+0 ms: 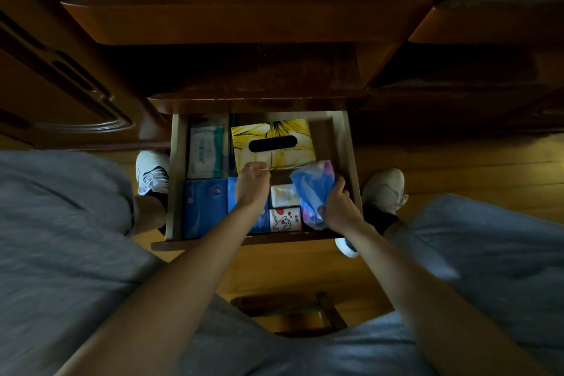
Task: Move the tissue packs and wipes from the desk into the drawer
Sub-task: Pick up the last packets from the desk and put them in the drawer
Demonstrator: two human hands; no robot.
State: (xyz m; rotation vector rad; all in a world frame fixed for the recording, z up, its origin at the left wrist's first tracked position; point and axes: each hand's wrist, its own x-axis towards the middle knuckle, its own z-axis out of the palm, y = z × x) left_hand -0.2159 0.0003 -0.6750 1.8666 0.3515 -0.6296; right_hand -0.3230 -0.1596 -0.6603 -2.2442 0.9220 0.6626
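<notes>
An open wooden drawer (176,174) lies below me. Inside it, a yellow tissue box (293,131) sits at the back, a white-and-teal wipes pack (205,152) at the back left, a blue pack (204,207) at the front left, and two small white tissue packs (284,195) near the middle front. My right hand (338,207) grips a blue-and-purple soft pack (312,189), tilted at the drawer's right side. My left hand (251,185) hovers over the middle with its fingers curled at the yellow box's front edge; it hides part of another blue pack.
The dark desk edge (238,20) and cabinet fronts rise above the drawer. My grey-clad knees flank it, with white shoes (152,172) on the wooden floor on either side. A wooden stool (290,311) stands between my legs.
</notes>
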